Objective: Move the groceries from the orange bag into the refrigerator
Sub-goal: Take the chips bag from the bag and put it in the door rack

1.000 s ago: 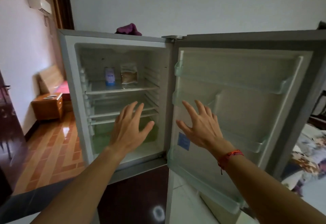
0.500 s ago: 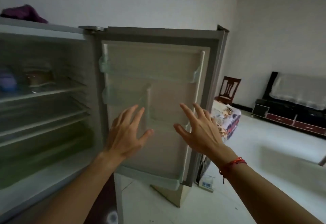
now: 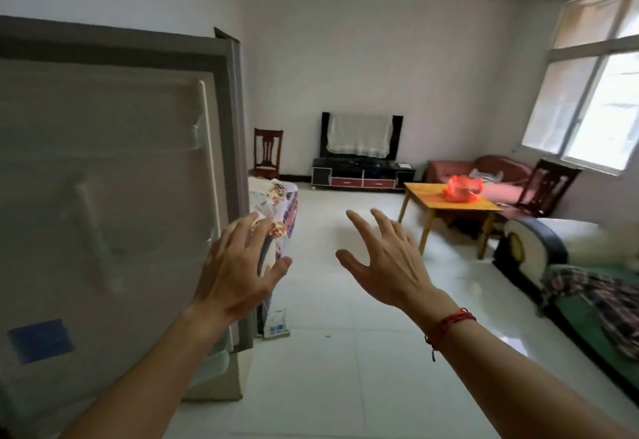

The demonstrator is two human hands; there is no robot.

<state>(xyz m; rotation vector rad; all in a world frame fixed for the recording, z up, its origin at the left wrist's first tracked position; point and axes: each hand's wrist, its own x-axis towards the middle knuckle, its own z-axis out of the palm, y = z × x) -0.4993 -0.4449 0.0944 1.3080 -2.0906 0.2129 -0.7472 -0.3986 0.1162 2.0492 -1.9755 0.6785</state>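
Observation:
The orange bag [image 3: 462,189] sits on a low yellow wooden table [image 3: 428,204] across the room, right of centre. The open refrigerator door [image 3: 103,196] fills the left side, its inner shelves facing me; the refrigerator's compartment is out of view. My left hand [image 3: 238,269] is raised in front of the door's outer edge, fingers spread, holding nothing. My right hand [image 3: 387,262], with a red string bracelet on its wrist, hovers over the white floor, fingers apart and empty. Both hands are far from the bag.
White tiled floor [image 3: 345,352] stretches between me and the table. A covered TV on a black stand [image 3: 363,172], a wooden chair [image 3: 268,153], a pink sofa [image 3: 484,175], a dark chair [image 3: 549,188] and a bed [image 3: 587,283] on the right ring the room. A quilted bundle [image 3: 283,207] lies behind the door.
My view has swung right, away from the refrigerator's shelves toward the room; the table with the orange bag has come into view. Both hands stay raised and empty.

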